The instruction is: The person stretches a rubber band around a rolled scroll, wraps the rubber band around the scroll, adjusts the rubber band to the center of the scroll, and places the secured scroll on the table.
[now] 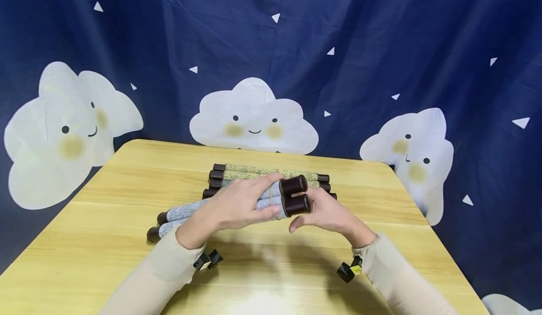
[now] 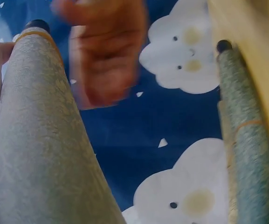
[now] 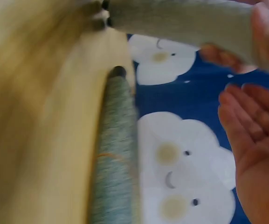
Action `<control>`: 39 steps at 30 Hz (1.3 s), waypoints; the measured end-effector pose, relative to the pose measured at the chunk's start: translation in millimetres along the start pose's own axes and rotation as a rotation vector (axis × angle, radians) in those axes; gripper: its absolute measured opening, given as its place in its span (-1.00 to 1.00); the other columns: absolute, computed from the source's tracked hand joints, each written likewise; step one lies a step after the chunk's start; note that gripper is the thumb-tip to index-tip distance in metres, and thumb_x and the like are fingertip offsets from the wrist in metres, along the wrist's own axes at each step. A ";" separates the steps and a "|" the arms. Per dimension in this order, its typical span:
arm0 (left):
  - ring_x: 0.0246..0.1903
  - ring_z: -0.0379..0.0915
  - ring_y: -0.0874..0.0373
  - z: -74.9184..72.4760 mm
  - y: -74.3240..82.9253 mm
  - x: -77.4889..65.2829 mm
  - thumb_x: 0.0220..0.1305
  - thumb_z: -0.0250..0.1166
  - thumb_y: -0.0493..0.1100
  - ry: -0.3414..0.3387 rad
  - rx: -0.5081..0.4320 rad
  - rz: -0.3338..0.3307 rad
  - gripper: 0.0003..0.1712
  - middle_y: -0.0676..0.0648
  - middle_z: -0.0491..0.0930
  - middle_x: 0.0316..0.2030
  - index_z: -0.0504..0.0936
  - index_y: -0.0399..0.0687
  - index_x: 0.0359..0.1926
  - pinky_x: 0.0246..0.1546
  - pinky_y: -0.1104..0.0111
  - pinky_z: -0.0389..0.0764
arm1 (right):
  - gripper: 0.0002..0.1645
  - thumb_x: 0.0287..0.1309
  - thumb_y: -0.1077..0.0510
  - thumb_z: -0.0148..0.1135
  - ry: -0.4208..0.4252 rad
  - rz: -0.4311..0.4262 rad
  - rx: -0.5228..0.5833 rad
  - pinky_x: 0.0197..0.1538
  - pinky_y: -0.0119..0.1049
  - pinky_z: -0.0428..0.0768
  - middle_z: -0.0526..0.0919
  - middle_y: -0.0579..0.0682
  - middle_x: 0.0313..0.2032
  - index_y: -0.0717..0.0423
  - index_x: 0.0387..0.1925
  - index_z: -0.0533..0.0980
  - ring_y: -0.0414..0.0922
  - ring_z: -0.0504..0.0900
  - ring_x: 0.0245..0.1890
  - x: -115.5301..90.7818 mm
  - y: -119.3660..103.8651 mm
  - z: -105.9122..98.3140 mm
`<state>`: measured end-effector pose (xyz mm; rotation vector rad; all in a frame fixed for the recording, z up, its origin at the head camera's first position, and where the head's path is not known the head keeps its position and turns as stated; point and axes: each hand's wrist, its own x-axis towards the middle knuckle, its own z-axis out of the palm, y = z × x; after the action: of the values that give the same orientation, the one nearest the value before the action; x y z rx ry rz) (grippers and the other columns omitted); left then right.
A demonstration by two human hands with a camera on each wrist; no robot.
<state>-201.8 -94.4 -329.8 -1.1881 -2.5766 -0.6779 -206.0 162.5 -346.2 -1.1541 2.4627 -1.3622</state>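
Note:
My left hand (image 1: 237, 204) grips a pair of rolled scrolls (image 1: 186, 210) in pale blue-grey patterned cloth with dark brown end knobs. Their right ends are raised; the left ends lie low over the table. A thin tan band (image 2: 36, 33) circles the roll near its upper end. Just beyond the raised knobs (image 1: 298, 204) is my right hand (image 1: 328, 211). In the right wrist view its palm (image 3: 260, 172) shows, fingers extended, holding nothing, apart from the pale scroll (image 3: 181, 23). The left wrist view shows that right hand (image 2: 108, 51) blurred.
Behind the hands, several more scrolls (image 1: 250, 169) lie side by side on the wooden table (image 1: 364, 183), yellow-green at the back and teal (image 3: 115, 130) nearer, partly hidden by the hands. A dark blue curtain (image 1: 237, 23) with white clouds hangs past the table's far edge.

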 end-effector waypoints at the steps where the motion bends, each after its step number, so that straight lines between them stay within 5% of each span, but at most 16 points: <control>1: -0.34 0.51 0.20 -2.2 -1.4 -0.8 0.31 0.06 0.37 0.012 -0.003 -0.009 -0.26 0.06 0.59 -0.08 0.23 0.21 0.40 -0.37 0.28 0.58 | -0.44 -0.15 0.16 0.58 0.001 0.001 0.015 -0.06 -0.22 0.64 0.69 -0.05 -0.14 0.08 -0.02 0.59 -0.11 0.67 -0.16 -0.8 3.2 2.1; 6: -0.34 0.49 0.24 -7.5 -6.9 -2.5 0.29 0.07 0.38 0.068 -0.005 -0.049 -0.31 0.13 0.55 -0.17 0.32 0.13 0.29 -0.36 0.28 0.57 | -0.42 0.00 0.25 0.46 0.063 -0.018 0.127 0.06 -0.08 0.61 0.64 0.10 0.02 0.22 0.11 0.53 0.08 0.65 -0.01 -8.0 15.4 9.6; 13: -0.28 0.55 0.15 11.9 -4.2 5.9 -0.07 0.05 0.71 -0.046 0.103 -0.089 0.18 0.00 0.58 -0.01 0.21 0.11 0.42 -0.32 0.27 0.61 | -0.68 0.21 0.41 0.24 0.253 -0.046 0.232 -0.14 -0.22 0.69 0.71 0.08 -0.17 0.37 0.01 0.49 -0.09 0.69 -0.21 -19.0 14.5 2.5; 18: -0.22 0.58 0.11 26.7 -4.4 9.5 0.00 0.03 0.69 -0.079 0.163 -0.072 0.15 -0.07 0.57 0.09 0.19 0.10 0.45 -0.28 0.26 0.64 | -0.76 0.34 0.35 0.13 0.380 0.017 0.218 -0.20 -0.28 0.68 0.67 0.04 -0.21 0.37 -0.01 0.50 -0.16 0.66 -0.26 -21.0 7.5 -0.1; 24: -0.37 0.51 0.22 35.6 -5.7 10.3 0.05 0.11 0.61 -0.065 0.177 -0.076 0.03 0.01 0.59 -0.05 0.31 0.04 0.34 -0.42 0.38 0.58 | -0.72 0.40 0.21 0.11 0.495 0.119 0.153 -0.16 -0.24 0.68 0.60 0.19 -0.11 0.30 0.03 0.51 -0.10 0.64 -0.25 -14.6 -2.9 7.3; 31: -0.40 0.49 0.21 43.9 -5.5 10.9 0.08 0.16 0.55 -0.063 0.238 -0.061 -0.01 0.01 0.55 -0.12 0.33 -0.02 0.32 -0.50 0.40 0.56 | -0.59 0.39 0.04 0.15 0.469 0.240 -0.056 -0.07 -0.19 0.63 0.58 0.12 0.05 0.04 0.20 0.43 -0.03 0.63 -0.07 -12.2 -7.2 24.4; 39: -0.41 0.47 0.20 54.3 -5.2 11.3 0.09 0.23 0.46 -0.030 0.265 -0.013 -0.06 0.00 0.55 -0.14 0.36 -0.09 0.27 -0.55 0.41 0.53 | -0.51 0.33 -0.10 0.19 0.541 0.276 -0.262 -0.11 -0.04 0.58 0.64 0.08 -0.09 0.01 0.19 0.43 -0.02 0.62 -0.12 -6.9 -2.5 42.3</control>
<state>-213.6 -63.0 -374.3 -1.1039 -2.5989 -0.3085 -181.9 137.2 -371.3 -0.4772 3.1015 -1.4439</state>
